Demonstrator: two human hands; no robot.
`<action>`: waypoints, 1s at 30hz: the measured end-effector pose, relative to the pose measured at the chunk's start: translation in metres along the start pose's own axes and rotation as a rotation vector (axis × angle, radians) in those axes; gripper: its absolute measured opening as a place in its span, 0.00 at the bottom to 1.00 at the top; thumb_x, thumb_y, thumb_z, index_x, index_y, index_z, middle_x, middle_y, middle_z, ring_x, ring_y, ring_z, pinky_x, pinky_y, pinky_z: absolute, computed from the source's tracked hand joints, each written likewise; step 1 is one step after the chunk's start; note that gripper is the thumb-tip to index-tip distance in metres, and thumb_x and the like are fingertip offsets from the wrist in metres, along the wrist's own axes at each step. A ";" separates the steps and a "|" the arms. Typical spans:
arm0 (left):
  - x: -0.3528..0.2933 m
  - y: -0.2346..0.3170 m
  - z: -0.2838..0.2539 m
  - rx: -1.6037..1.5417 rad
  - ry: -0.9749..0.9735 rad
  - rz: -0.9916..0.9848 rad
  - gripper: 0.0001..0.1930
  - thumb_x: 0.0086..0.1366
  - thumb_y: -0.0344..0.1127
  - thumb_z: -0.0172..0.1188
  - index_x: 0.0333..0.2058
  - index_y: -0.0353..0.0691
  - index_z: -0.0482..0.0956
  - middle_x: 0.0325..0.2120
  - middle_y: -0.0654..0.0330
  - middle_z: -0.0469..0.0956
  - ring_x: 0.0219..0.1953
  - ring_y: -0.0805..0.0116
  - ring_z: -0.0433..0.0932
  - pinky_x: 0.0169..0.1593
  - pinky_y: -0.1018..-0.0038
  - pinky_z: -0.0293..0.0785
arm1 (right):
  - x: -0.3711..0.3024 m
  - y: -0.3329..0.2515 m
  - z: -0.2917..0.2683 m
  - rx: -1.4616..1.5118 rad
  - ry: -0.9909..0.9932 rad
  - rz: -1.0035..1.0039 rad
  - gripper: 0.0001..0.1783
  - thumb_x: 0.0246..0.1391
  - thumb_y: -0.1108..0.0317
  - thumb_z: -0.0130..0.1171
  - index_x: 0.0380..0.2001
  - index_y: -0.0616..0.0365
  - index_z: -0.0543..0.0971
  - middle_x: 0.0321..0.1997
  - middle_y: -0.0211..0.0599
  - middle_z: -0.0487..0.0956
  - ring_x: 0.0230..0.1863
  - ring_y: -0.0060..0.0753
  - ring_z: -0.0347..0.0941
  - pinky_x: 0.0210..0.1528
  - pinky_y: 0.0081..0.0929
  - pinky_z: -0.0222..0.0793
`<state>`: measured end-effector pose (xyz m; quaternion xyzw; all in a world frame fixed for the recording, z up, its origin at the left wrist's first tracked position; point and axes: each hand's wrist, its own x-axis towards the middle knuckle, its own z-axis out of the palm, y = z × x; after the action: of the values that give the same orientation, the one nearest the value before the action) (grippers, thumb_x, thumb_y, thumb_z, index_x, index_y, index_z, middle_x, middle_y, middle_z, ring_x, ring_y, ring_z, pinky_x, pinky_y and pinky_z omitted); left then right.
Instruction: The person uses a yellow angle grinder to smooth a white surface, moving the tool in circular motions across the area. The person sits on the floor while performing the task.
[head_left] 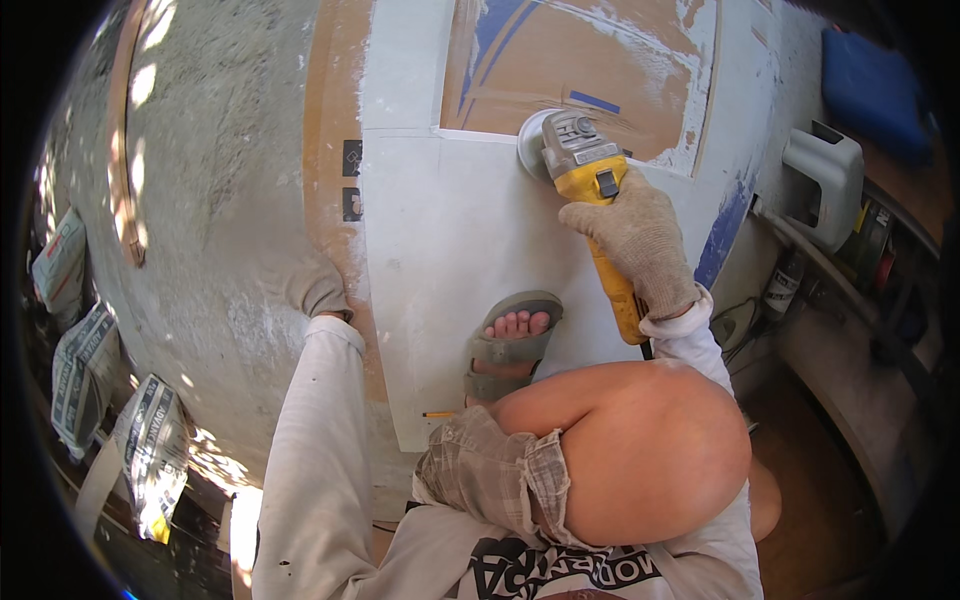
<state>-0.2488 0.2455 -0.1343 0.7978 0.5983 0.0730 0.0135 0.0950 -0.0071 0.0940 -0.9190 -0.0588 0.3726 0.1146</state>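
Observed from where I stand: the right hand (640, 235), in a tan knit glove, is closed round the yellow body of an angle grinder (588, 155), thumb lying along its near-left side. The tool sits over the far part of a white panel (430, 220); its pale disc (532, 148) overlaps the near edge of the brown rectangular area (630, 55) there, between that area's two near corners. Whether disc and surface touch, I cannot tell. The left hand (318, 285), likewise gloved, is down by the brown strip (335, 60) along the panel's left edge; its fingers blend into the grey ground (230, 140), so how far they are spread cannot be told, and nothing shows in its grip. A sandal (515, 345) with a foot in it is planted on the near half of the panel. A yellow pencil (438, 414) lies near the panel's near-left corner. Beyond the right edge: a pale jug (835, 190) and a blue case (872, 95). Well left of the panel: a wooden strip (122, 130) and several printed bags (85, 380).
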 end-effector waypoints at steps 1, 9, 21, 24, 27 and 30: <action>0.000 0.000 0.000 -0.024 0.005 -0.008 0.37 0.84 0.60 0.55 0.77 0.37 0.66 0.77 0.40 0.64 0.80 0.38 0.60 0.81 0.44 0.58 | 0.000 0.001 -0.001 -0.003 -0.001 0.002 0.38 0.47 0.47 0.80 0.51 0.70 0.84 0.37 0.56 0.91 0.41 0.56 0.91 0.46 0.48 0.85; 0.002 0.006 -0.006 -0.084 0.012 -0.076 0.37 0.85 0.60 0.54 0.77 0.37 0.66 0.77 0.41 0.64 0.80 0.40 0.61 0.80 0.46 0.61 | 0.003 0.014 -0.007 -0.016 0.008 0.040 0.38 0.47 0.48 0.79 0.51 0.70 0.84 0.36 0.55 0.90 0.40 0.56 0.91 0.47 0.48 0.86; 0.004 0.002 -0.008 -0.079 0.051 0.028 0.37 0.85 0.62 0.53 0.78 0.39 0.66 0.77 0.41 0.65 0.80 0.40 0.61 0.80 0.46 0.61 | 0.001 0.028 -0.015 0.035 0.038 0.016 0.38 0.47 0.49 0.77 0.50 0.73 0.83 0.34 0.55 0.90 0.39 0.56 0.91 0.45 0.47 0.85; 0.005 0.002 -0.009 -0.052 0.062 0.044 0.37 0.85 0.62 0.53 0.78 0.39 0.66 0.77 0.41 0.65 0.80 0.40 0.62 0.80 0.46 0.62 | -0.001 0.032 -0.017 0.050 0.044 0.021 0.37 0.48 0.50 0.77 0.50 0.74 0.83 0.34 0.55 0.90 0.37 0.56 0.91 0.44 0.47 0.85; 0.005 0.002 -0.008 -0.050 0.066 0.034 0.37 0.85 0.62 0.53 0.77 0.40 0.67 0.77 0.42 0.65 0.80 0.41 0.62 0.80 0.46 0.61 | -0.001 0.035 -0.018 0.041 0.065 0.029 0.37 0.49 0.51 0.78 0.50 0.74 0.83 0.33 0.55 0.89 0.36 0.54 0.91 0.42 0.46 0.85; 0.005 0.002 -0.007 0.020 0.051 -0.002 0.36 0.85 0.61 0.54 0.77 0.40 0.67 0.76 0.43 0.66 0.79 0.41 0.63 0.80 0.46 0.62 | -0.002 0.041 -0.020 0.064 0.076 0.034 0.36 0.50 0.51 0.78 0.50 0.74 0.83 0.32 0.54 0.89 0.35 0.54 0.90 0.41 0.45 0.85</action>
<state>-0.2463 0.2488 -0.1262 0.7954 0.5998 0.0872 -0.0096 0.1081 -0.0505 0.0990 -0.9292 -0.0266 0.3411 0.1397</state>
